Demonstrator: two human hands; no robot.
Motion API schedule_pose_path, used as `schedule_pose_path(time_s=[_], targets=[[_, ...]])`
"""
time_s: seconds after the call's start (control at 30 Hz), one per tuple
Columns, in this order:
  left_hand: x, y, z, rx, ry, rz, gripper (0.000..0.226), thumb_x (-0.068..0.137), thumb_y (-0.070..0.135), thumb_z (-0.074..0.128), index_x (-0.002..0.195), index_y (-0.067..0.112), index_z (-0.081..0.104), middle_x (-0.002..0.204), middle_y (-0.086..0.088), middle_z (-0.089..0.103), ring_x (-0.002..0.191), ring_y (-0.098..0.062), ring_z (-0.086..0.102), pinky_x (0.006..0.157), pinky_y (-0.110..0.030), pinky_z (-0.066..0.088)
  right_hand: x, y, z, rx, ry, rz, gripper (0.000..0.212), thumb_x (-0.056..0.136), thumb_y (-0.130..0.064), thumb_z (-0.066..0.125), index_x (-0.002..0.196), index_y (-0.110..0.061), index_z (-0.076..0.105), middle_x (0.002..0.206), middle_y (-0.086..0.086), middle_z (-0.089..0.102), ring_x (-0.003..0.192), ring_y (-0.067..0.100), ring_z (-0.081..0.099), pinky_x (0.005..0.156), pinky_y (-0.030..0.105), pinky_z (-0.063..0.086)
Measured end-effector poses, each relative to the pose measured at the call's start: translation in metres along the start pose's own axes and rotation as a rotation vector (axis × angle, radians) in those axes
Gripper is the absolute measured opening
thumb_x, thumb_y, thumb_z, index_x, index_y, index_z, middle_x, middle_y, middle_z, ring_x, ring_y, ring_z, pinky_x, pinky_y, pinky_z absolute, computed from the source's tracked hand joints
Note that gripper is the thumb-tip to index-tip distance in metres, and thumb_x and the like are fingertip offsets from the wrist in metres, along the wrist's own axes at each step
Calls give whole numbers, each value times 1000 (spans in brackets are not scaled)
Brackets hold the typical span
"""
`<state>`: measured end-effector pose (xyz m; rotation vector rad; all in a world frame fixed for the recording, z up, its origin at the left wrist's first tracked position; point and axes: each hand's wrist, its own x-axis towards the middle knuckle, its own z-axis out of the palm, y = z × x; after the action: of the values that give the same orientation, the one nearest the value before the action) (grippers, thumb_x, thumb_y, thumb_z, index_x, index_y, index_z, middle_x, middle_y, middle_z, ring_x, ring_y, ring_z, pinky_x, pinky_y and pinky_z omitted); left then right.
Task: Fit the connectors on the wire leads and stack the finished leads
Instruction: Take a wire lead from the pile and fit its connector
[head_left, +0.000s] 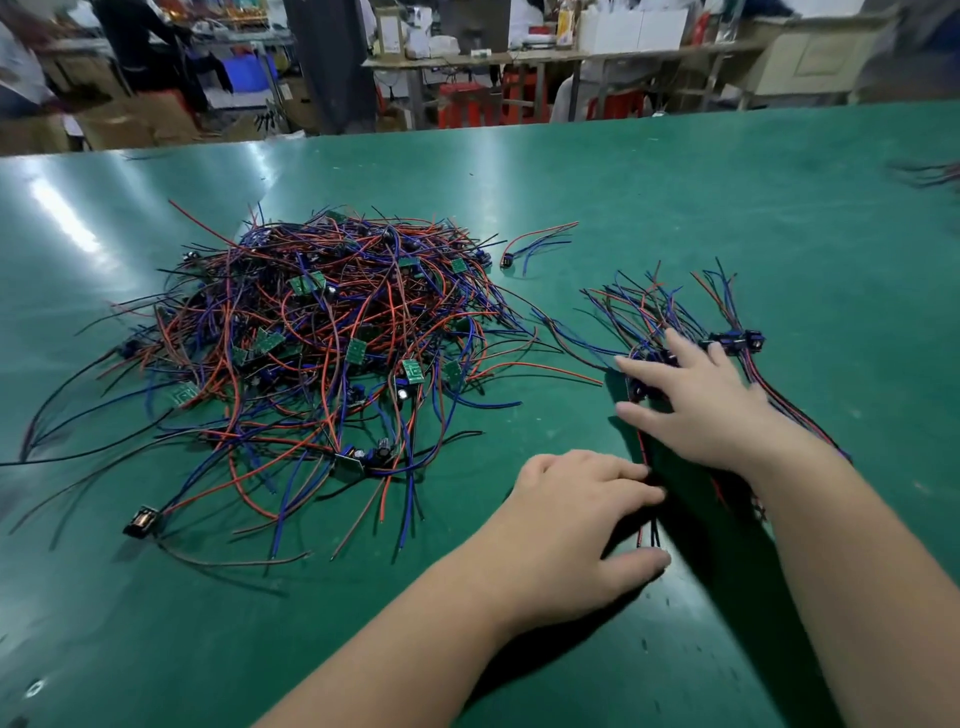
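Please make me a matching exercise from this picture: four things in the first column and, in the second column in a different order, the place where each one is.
Things
1. big tangled pile of wire leads
2. lone lead
3. small stack of leads
4. left hand

Places
A. under the spread fingers of the right hand
B. on the wire ends nearest the person
C. left of both hands, touched by neither
D. by itself, beyond the gap between the pile and the stack

Pairs: 1-C, 2-D, 3-A, 4-B
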<state>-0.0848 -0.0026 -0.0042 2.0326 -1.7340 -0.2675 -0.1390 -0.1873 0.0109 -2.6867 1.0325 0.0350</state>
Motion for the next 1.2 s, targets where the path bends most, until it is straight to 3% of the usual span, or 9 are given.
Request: schedule_pose_path(time_s=[0.07, 0.33, 0.57, 0.7, 0.8, 0.97, 1.1, 1.2], targets=[[0, -2, -1, 0, 14, 2, 48, 91, 48, 54, 136, 30, 50, 144, 14, 41, 133, -6, 28, 108, -30, 15, 5, 3, 4, 18, -34, 45, 53, 92, -59, 41, 141, -56, 22, 160, -9, -4, 147, 27, -10, 107, 68, 11], [0, -16, -11, 105, 108, -101, 44, 92, 48, 51, 132, 31, 53, 145, 14, 42, 138, -6, 25, 109, -27, 9, 14, 17, 2, 83, 58, 227, 44, 98, -51, 35, 142, -50, 27, 161, -5, 0, 147, 24, -6, 107, 69, 8], [-3, -39, -27, 341, 265, -393, 45, 91, 50, 47, 133, 33, 50, 156, 6, 22, 144, -10, 11, 111, -32, -3, 13, 25, -1, 25, 82, 282, 44, 100, -45, 32, 143, -47, 27, 161, 0, 4, 147, 26, -3, 109, 65, 7], [-5, -49, -39, 390, 421, -551, 43, 90, 40, 52, 131, 30, 52, 154, -2, 25, 142, -20, 16, 112, -36, 5, 11, 20, -3, 28, 123, 286, 44, 99, -43, 37, 143, -42, 31, 159, 7, 9, 147, 27, 3, 111, 62, 5], [-9, -58, -49, 420, 502, -651, 45, 86, 37, 57, 131, 30, 52, 145, -1, 39, 133, -22, 31, 108, -37, 16, 4, 12, -8, 123, 232, 251, 46, 95, -40, 47, 141, -37, 40, 156, 11, 20, 145, 25, 13, 112, 59, 5], [-11, -74, -57, 412, 341, -736, 34, 88, 42, 57, 120, 31, 61, 125, 5, 52, 115, -19, 47, 100, -37, 28, -14, -11, -15, 329, 462, 15, 31, 89, -23, 58, 120, -25, 63, 129, 5, 49, 120, 22, 48, 108, 50, 29], [-14, -86, -58, 302, 393, -755, 27, 89, 34, 62, 114, 25, 66, 121, 1, 52, 113, -22, 48, 97, -38, 36, -24, -30, -11, 366, 450, -107, 22, 87, -17, 60, 107, -23, 69, 114, 0, 55, 107, 19, 54, 99, 49, 38], [-15, -88, -57, 265, 454, -775, 33, 86, 43, 65, 114, 25, 62, 118, -3, 51, 113, -25, 46, 96, -40, 36, -26, -35, -7, 386, 427, -144, 20, 87, -16, 61, 102, -23, 71, 108, -3, 54, 104, 16, 54, 98, 48, 39]])
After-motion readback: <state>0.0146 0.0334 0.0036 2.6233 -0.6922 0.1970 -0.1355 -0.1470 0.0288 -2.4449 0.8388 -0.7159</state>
